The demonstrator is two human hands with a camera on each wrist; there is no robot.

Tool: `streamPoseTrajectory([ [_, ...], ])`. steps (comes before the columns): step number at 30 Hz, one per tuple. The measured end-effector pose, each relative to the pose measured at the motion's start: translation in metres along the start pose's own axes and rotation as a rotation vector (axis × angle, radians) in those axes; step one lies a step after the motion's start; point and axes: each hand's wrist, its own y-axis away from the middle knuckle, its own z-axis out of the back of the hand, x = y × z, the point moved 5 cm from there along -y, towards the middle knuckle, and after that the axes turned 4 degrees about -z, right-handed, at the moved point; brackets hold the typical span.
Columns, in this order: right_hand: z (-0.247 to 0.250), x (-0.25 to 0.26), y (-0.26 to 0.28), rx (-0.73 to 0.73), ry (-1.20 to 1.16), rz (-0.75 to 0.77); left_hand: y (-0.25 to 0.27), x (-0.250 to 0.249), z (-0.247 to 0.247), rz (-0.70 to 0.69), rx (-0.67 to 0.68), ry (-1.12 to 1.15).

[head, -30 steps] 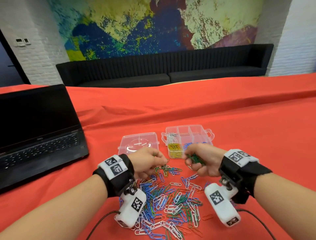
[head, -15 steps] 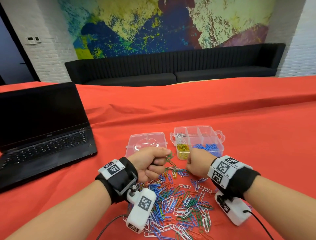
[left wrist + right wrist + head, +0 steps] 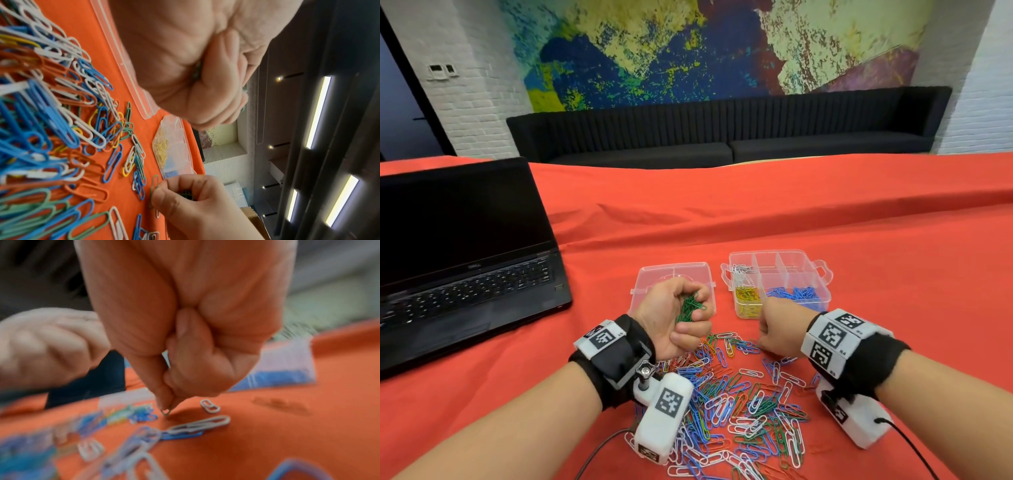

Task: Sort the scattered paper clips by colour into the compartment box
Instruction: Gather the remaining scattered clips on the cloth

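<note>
Red cloth covers the tabletop [image 3: 825,222] I am working over, with a laptop [image 3: 465,267] far left of my grips. As I judge it, the sort is only partly done: the compartment box [image 3: 822,294] beyond my right grip holds yellow, blue and some silver clips in separate cells, while a large mixed pile of paper clips [image 3: 739,411] lies between and below my wrists. The box's clear lid [image 3: 654,277] sits just beyond my left hand [image 3: 674,318], whose grip is curled round a bunch of green clips [image 3: 690,308]. My right hand [image 3: 780,329] is nearly closed, thumb and forefinger pinching one green clip [image 3: 153,191] at the pile's far edge, touching the cloth.
</note>
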Motion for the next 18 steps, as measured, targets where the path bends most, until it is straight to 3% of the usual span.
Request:
streamPoseTrajectory([
  [2,0.002,-0.012,0.007,0.065,-0.138,-0.035,-0.001,-0.001,0.000,-0.011,-0.027,0.011],
  [5,-0.005,-0.029,0.018,0.257,-0.783,-0.173,-0.009,0.001,0.001,-0.023,-0.096,-0.098],
  [7,-0.006,-0.035,0.023,0.396,-1.314,-0.288,-0.019,0.004,-0.001,-0.013,-0.116,-0.337],
  [9,0.001,-0.034,0.030,0.488,-1.626,-0.301,-0.026,0.007,-0.006,0.009,-0.094,-0.727],
  [12,0.007,-0.036,0.034,0.497,-1.733,-0.262,-0.032,0.004,-0.019,-0.028,-0.047,-1.565],
  [13,0.007,-0.036,0.034,0.479,-1.707,-0.264,-0.034,0.006,-0.023,-0.017,-0.012,-1.750],
  [18,0.002,-0.037,0.031,0.444,-1.574,-0.279,-0.042,0.016,-0.033,0.019,0.004,-1.959],
])
